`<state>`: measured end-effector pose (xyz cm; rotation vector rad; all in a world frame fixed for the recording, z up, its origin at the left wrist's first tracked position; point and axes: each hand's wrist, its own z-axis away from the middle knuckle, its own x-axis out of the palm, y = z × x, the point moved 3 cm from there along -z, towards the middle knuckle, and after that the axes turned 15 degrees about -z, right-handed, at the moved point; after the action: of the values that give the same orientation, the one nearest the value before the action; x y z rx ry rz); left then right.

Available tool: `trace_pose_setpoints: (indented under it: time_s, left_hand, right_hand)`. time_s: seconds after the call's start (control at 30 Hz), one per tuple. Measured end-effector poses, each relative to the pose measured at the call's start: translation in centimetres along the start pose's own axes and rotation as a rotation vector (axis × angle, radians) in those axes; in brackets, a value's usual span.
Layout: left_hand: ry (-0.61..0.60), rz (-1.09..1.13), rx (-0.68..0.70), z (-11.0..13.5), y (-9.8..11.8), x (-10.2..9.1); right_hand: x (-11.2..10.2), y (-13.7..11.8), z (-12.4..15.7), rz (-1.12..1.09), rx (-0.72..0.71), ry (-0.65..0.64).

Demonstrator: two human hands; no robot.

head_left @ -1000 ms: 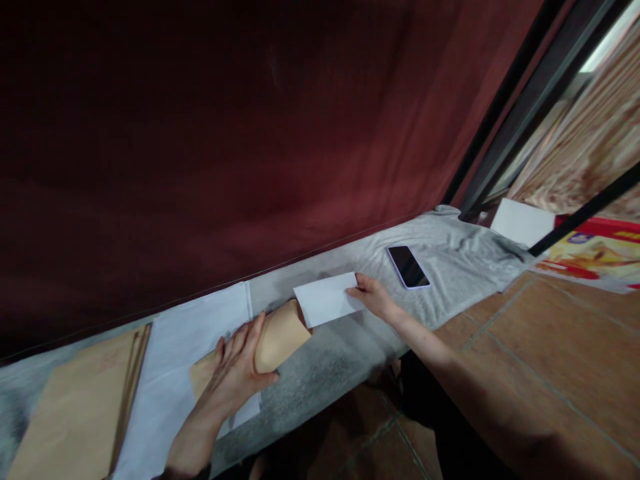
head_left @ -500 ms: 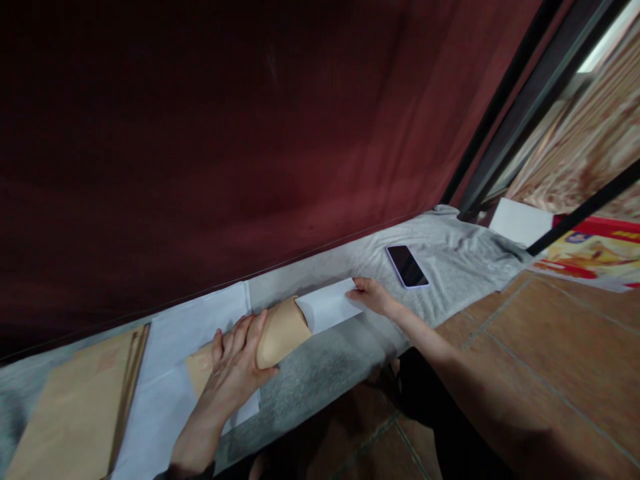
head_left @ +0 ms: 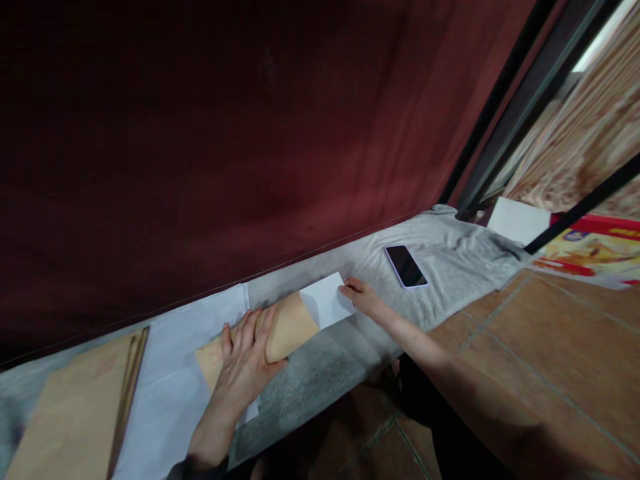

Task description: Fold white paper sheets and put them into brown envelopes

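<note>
Clock is being centred on the tan envelope [head_left: 295, 325], 12 at top of view. Left hand [head_left: 249, 357], at 8 o'clock, is lying palm-down across the envelope, fingers slightly spread. Right hand [head_left: 362, 298], at 2 o'clock, is pinching the outer edge of a white sheet [head_left: 325, 300]. The sheet is projecting from the envelope's 2 o'clock end, its inner end being hidden there. The envelope is resting partly over white papers [head_left: 175, 360], which are extending toward 8 to 9 o'clock; beyond them a brown stack [head_left: 75, 407] is lying. Phone [head_left: 407, 267], also at 2 o'clock, is lying near the right hand on grey cloth [head_left: 453, 257].
</note>
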<state>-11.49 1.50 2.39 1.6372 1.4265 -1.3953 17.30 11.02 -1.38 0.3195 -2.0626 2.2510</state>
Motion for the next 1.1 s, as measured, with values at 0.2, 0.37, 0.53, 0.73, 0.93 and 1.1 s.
trace_pose_setpoints:
  time_s: [0.2,0.37,0.53,0.73,0.93,1.1]
  left_hand:
    - [0.027,0.031,0.027,-0.4,0.9,0.3]
    - [0.045,0.042,0.066,-0.8,1.8,0.5]
    - [0.068,0.045,0.086,-1.1,2.3,0.5]
    - [0.091,0.05,0.107,-1.1,2.3,0.5]
    - [0.092,0.041,0.108,-1.2,2.6,0.7]
    - [0.106,0.058,0.108,-1.3,2.7,0.6]
  right_hand:
    - [1.7,0.4,0.7,-0.057,0.001,-0.02]
    - [3.6,1.2,1.2,-0.067,-0.046,-0.057]
    - [4.6,2.3,1.4,0.009,-0.021,-0.064]
    - [4.5,2.6,1.6,0.085,0.012,-0.004]
    - [4.7,2.0,1.8,0.173,0.0,0.04]
    - [4.9,1.3,2.0,0.223,-0.025,0.071]
